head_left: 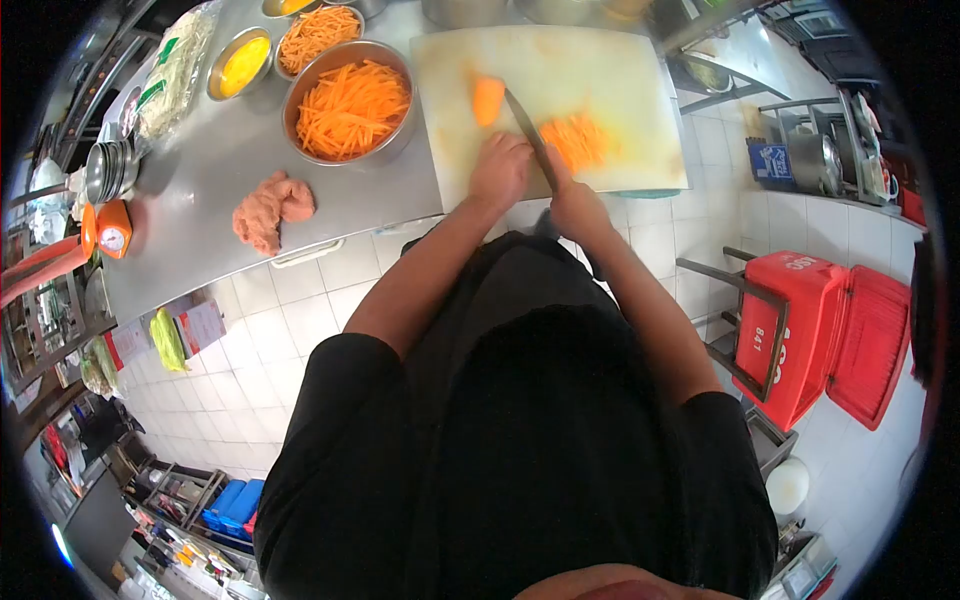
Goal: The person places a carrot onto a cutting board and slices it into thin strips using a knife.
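My right hand (578,208) is wrapped round the handle of a knife (530,132), whose blade points away from me over a white cutting board (640,90). Left of the blade, my left hand (502,166) rests at the board's near edge with its fingers curled together; whatever lies under them is hidden. Beyond it stands a chunk of carrot (488,102), close to the knife tip. A pile of cut carrot strips (573,142) lies on the board to the right of the blade.
A steel bowl (303,148) full of carrot strips stands left of the board, near a smaller bowl of shreds (318,38) and one of yellow liquid (242,66). A crumpled pink cloth (270,210) lies by the counter edge. A red bin (790,330) stands right.
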{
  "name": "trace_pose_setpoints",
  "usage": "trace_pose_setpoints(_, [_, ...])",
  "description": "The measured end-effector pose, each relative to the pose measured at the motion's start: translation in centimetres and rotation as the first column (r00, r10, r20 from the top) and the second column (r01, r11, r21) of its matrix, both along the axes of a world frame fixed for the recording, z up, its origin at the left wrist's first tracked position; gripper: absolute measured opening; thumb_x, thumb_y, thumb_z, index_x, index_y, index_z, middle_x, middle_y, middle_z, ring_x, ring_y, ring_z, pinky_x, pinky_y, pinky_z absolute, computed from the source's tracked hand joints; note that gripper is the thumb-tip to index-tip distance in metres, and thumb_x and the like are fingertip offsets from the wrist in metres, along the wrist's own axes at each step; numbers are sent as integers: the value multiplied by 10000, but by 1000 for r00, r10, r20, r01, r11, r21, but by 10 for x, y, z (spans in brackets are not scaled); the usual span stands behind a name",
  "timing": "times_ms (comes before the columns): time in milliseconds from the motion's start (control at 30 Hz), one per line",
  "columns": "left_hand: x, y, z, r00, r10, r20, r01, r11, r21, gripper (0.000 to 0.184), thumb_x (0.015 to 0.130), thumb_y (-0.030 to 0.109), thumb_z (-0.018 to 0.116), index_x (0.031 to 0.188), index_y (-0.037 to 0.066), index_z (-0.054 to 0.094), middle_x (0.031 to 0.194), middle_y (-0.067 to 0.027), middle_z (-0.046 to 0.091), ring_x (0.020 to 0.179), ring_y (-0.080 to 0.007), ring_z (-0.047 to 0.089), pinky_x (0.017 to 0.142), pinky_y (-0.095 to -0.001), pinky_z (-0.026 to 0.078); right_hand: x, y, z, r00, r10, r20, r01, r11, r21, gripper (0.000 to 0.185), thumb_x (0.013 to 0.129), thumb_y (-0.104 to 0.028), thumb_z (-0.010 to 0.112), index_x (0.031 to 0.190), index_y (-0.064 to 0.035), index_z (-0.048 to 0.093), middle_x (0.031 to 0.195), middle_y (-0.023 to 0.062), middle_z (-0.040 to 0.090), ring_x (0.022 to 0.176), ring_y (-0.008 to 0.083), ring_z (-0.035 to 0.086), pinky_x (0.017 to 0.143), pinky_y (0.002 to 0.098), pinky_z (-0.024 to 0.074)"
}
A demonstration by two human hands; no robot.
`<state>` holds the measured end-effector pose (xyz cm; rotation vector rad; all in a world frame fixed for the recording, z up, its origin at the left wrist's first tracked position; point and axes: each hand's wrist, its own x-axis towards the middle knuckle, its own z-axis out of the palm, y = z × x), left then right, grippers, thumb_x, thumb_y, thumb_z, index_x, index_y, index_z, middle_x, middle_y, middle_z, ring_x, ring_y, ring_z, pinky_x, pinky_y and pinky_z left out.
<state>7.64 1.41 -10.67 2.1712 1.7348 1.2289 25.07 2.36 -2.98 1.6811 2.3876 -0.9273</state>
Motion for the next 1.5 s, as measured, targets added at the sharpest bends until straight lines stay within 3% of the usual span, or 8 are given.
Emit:
trace_pose_setpoints(133, [1, 9, 6, 998, -26, 58, 24, 999, 35, 145, 831, 57, 636, 951, 25, 712, 1027, -106, 693, 1015, -314, 616, 935, -440, 486, 12, 9, -11, 996, 14, -90, -10, 999, 42, 856, 891, -35, 514, 1643, -269, 179, 893, 322, 702, 842, 502, 693, 794, 608, 530])
trace_pose_setpoints(367, [10, 5, 13, 999, 11, -42, -12, 1000, -21, 148, 845, 94, 651, 970, 44, 712, 1075, -84, 697, 1034, -304, 614, 901, -438, 473, 42, 18, 21, 998, -13, -55, 20, 991, 129, 786, 938, -92, 528, 1642, -224, 205, 835, 331, 679, 803, 526, 664, 780, 600, 519])
trace_pose_setpoints(667, [34, 8, 29, 993, -15, 116, 22, 998, -57, 323, 841, 51, 678, 1163, 29, 680, 1217, -167, 658, 1139, -376, 605, 993, -479, 488, 78, 27, 47, 964, -72, -256, 138, 958, 250, 748, 879, -62, 652, 1552, -151, 339, 1126, 279, 670, 989, 473, 669, 840, 555, 531])
trace_pose_setpoints(833, [64, 1, 68, 998, -18, 66, 23, 997, -70, 421, 835, 48, 676, 1254, 23, 637, 1294, -199, 615, 1184, -390, 594, 1026, -482, 494, 103, 44, 36, 952, -3, -305, 94, 954, 285, 606, 886, -101, 649, 1441, -122, 408, 1124, 275, 659, 954, 486, 668, 824, 565, 537])
trace_pose_setpoints(1033, [105, 6, 78, 968, -248, -31, 226, 922, -314, 552, 837, 70, 702, 1367, 161, 577, 1429, -143, 532, 1197, -375, 621, 941, -461, 564, 129, 60, 40, 962, 63, -265, -2, 975, 224, 556, 867, -78, 663, 1370, -79, 424, 1140, 282, 661, 1006, 492, 657, 834, 568, 530])
trace_pose_setpoints(1133, [126, 14, 91, 955, -295, -18, 249, 835, -491, 600, 870, 75, 706, 1440, 157, 535, 1543, -151, 463, 1330, -380, 550, 1037, -443, 528, 143, 69, 47, 949, 134, -286, -71, 973, 220, 584, 840, -53, 682, 1361, -59, 420, 1133, 289, 665, 1031, 490, 652, 844, 565, 525])
trace_pose_setpoints(1367, [131, 20, 71, 995, -98, 22, 98, 909, -405, 550, 852, 78, 694, 1377, 174, 563, 1492, -103, 523, 1179, -363, 639, 910, -463, 575, 200, 90, 82, 957, 199, -212, -178, 978, 110, 619, 811, -37, 681, 1370, -108, 425, 1134, 288, 655, 1065, 478, 641, 859, 558, 521])
trace_pose_setpoints(1500, [118, 25, 57, 994, 19, 105, 29, 899, -437, 582, 851, 81, 697, 1410, 159, 555, 1480, -107, 543, 1086, -350, 676, 891, -439, 580, 255, 104, 111, 928, 259, -269, -233, 964, 125, 468, 791, 2, 663, 1227, -106, 533, 1156, 217, 672, 1009, 459, 647, 844, 533, 525])
